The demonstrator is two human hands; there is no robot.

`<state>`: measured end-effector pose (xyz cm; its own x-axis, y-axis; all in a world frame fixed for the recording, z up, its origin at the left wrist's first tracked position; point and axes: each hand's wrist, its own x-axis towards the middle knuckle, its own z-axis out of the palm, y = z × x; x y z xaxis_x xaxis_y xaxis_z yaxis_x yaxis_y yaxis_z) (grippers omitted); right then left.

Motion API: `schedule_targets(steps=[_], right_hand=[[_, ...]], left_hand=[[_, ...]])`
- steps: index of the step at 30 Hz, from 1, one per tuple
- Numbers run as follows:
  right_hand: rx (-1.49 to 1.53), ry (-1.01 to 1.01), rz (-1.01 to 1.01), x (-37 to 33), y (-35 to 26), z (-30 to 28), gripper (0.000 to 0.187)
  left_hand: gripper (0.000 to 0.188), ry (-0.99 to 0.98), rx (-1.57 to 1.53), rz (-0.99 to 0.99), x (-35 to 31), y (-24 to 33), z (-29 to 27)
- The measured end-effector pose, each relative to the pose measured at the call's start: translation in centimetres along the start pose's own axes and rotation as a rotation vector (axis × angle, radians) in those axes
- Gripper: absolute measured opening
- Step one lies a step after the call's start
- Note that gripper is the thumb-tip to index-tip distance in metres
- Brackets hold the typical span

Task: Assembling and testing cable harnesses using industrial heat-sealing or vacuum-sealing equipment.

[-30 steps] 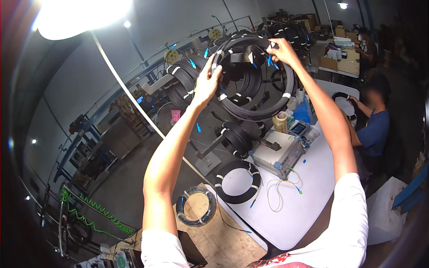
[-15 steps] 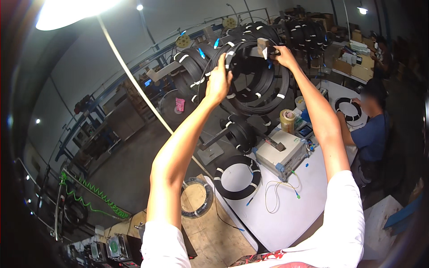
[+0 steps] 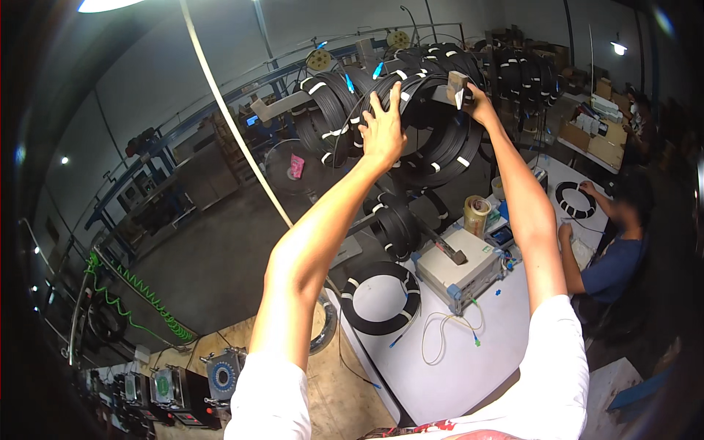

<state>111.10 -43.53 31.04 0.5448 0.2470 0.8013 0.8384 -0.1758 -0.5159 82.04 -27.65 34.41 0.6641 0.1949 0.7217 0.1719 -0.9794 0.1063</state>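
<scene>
Several black cable coils (image 3: pixel 440 172), tied with white bands, hang on a metal rack arm (image 3: pixel 456 86) in front of me. My left hand (image 3: pixel 385 136) lies against the left side of the nearest coils, fingers spread apart. At the arm's block-shaped end, my right hand (image 3: pixel 480 108) is curled at the upper right edge of a coil; its fingertips are partly hidden. Blue connectors (image 3: pixel 350 84) stick up from the coils to the left of my hands.
Below stands a white table (image 3: pixel 400 370) with another black coil (image 3: pixel 352 315), a beige instrument (image 3: pixel 458 268), a thin looped cord (image 3: pixel 433 352) and tape rolls (image 3: pixel 477 213). A co-worker (image 3: pixel 616 249) sits at the right with a coil. A pale pole (image 3: pixel 235 125) rises at the left.
My left hand has spread its fingers from its hold on the coil's left side. The nearest coil sits farther back among the others. The right hand stays by the arm's end. The view has shifted slightly.
</scene>
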Motion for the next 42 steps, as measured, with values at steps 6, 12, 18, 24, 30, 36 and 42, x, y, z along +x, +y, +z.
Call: schedule_targets(steps=[6,12,18,24,30,36,42], right_hand=[[-0.012,0.118,-0.040,1.4,1.7,1.1,0.029],[-0.094,0.245,0.003,0.7,-0.1,3.1,0.026],[-0.115,0.337,-0.203,1.0,6.2,-0.2,0.066],[-0.168,0.428,-0.189,-3.2,-2.0,2.5,0.088],[-0.446,0.690,0.051,-9.7,-7.2,-0.8,0.081],[-0.047,0.522,0.024,-18.7,-20.7,3.3,0.039],[0.474,-0.073,0.037,-29.4,-48.8,17.0,0.027]], left_hand=[[0.108,0.000,0.032,0.025,0.6,1.4,0.3],[0.093,0.071,0.112,0.030,0.9,-0.3,1.0],[0.101,-0.020,-0.114,0.061,-0.9,1.5,-0.8],[0.097,-0.164,-0.284,0.010,-5.6,-3.5,-6.8],[0.084,-0.287,-0.277,0.082,-13.0,-8.3,-14.2],[0.058,-0.506,-0.211,0.100,-24.1,-16.7,-25.7],[0.042,-0.452,-0.160,0.112,-36.9,-28.9,-39.5]])
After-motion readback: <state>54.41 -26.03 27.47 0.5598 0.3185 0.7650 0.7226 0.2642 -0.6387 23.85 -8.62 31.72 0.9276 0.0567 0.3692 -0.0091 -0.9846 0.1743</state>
